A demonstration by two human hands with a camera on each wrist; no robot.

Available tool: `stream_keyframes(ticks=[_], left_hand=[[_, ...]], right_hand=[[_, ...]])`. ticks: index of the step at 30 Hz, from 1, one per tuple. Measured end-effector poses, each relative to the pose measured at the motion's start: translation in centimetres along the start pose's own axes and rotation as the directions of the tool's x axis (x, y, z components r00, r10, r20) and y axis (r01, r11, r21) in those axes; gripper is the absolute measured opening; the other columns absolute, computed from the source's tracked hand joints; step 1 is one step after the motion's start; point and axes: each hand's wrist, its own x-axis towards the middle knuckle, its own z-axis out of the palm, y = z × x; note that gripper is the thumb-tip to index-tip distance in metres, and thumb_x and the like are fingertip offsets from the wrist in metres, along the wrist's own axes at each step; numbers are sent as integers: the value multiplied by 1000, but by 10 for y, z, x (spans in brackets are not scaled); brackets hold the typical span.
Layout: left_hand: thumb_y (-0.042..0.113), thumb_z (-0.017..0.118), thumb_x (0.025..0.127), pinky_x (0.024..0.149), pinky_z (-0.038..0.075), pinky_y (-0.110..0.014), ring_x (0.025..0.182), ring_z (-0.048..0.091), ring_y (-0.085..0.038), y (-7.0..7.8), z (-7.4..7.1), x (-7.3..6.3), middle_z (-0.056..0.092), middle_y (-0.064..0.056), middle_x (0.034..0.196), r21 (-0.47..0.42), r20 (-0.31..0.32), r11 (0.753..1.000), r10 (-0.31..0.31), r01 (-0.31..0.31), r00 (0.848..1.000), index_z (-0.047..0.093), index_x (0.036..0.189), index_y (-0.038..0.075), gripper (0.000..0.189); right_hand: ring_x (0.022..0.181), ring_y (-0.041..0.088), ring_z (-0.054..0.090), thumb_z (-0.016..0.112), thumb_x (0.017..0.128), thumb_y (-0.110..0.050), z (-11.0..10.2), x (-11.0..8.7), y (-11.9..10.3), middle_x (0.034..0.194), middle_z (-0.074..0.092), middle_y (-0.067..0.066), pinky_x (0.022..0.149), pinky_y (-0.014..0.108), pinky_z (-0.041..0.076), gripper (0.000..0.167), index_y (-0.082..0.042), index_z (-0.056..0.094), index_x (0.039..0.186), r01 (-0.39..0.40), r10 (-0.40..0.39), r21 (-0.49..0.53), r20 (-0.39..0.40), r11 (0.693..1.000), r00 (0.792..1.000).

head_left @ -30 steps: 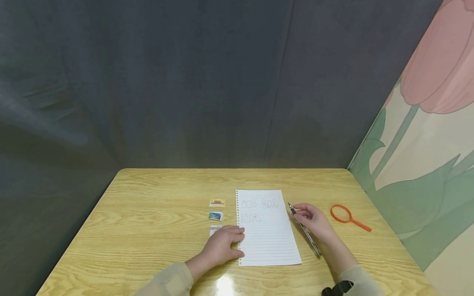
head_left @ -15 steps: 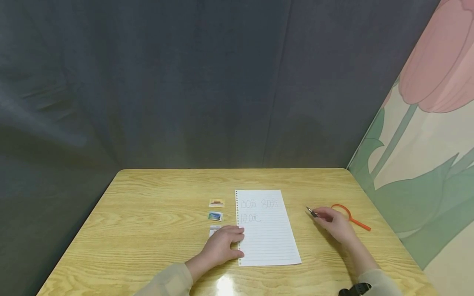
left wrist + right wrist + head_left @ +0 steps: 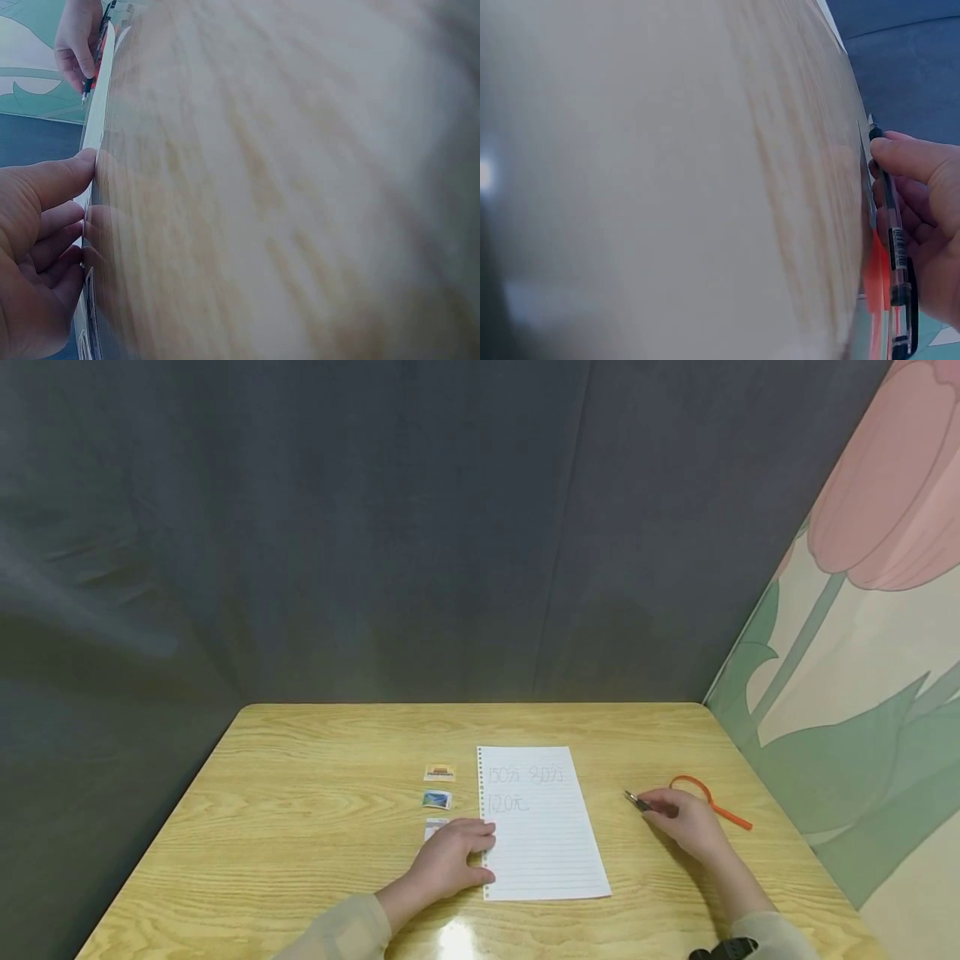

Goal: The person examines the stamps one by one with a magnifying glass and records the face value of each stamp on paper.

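Note:
My right hand (image 3: 690, 825) pinches a pen (image 3: 897, 244) between thumb and fingers, to the right of the paper. In the right wrist view the pen has a clear barrel, a black grip and a black clip. In the head view only its tip end shows, pointing to the upper left. A lined sheet of paper (image 3: 543, 847) with punched holes down its left side bears handwritten numbers in its top lines. On its lower left edge rests my left hand (image 3: 453, 853), fingers extended. Beside that hand lies a partly covered stamp (image 3: 435, 827).
Two more stamps, a yellow one (image 3: 439, 772) and a blue one (image 3: 437, 799), lie in a column left of the paper. An orange magnifying glass (image 3: 731, 816) is partly hidden behind my right hand. A dark curtain (image 3: 450, 568) hangs beyond the wooden table (image 3: 300, 827).
My right hand has moved right with the pen, away from the paper's edge to in front of the magnifying glass, then slightly down. My left hand stays on the paper.

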Motion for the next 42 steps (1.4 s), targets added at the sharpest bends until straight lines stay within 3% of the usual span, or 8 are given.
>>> stream_keyframes(ticks=[14, 24, 29, 35, 42], left_hand=[[28, 84, 80, 109, 40, -38, 130, 51, -23, -1, 0, 0, 60, -1, 136, -26, 9, 1000, -6, 7, 1000, 70, 125, 10, 51], [28, 83, 80, 109, 40, -37, 129, 51, -23, 0, -1, 0, 60, -2, 136, -19, 18, 1000, -7, 8, 1000, 69, 125, 8, 51], [27, 83, 81, 109, 41, -38, 129, 51, -23, 1, -2, 0, 60, -2, 136, -20, 17, 1000, -4, 5, 1000, 69, 125, 8, 50], [27, 83, 81, 109, 41, -37, 129, 52, -23, 1, -2, 0, 61, -2, 136, -15, 13, 1000, 6, -6, 1000, 69, 125, 9, 50], [29, 84, 79, 109, 41, -37, 127, 53, -23, 1, -1, 1, 61, -2, 135, 26, 3, 1000, 16, -16, 1000, 71, 123, 9, 50]], right_hand=[[89, 19, 65, 78, 81, 2, 0, -2, 4, 102, 72, 8, 73, 26, 55, 25, -7, 76, 104, 45, -45, -2, 12, 999, 999], [75, 4, 58, 80, 81, -5, -6, -4, 9, 89, 68, 1, 62, 24, 52, 25, -4, 75, 105, 90, -88, 20, -75, 996, 993], [73, 2, 56, 78, 84, -8, -21, -6, 15, 89, 69, 6, 60, 24, 50, 24, -2, 74, 107, 45, -47, -18, -138, 999, 989], [77, -4, 54, 75, 89, -18, -39, -14, 28, 97, 70, 12, 64, 23, 49, 32, -1, 71, 116, -92, 85, -41, -152, 995, 985], [82, -3, 59, 75, 88, -9, -54, -20, 45, 106, 67, 27, 66, 9, 47, 32, 8, 68, 114, -62, 60, -10, -161, 998, 985]])
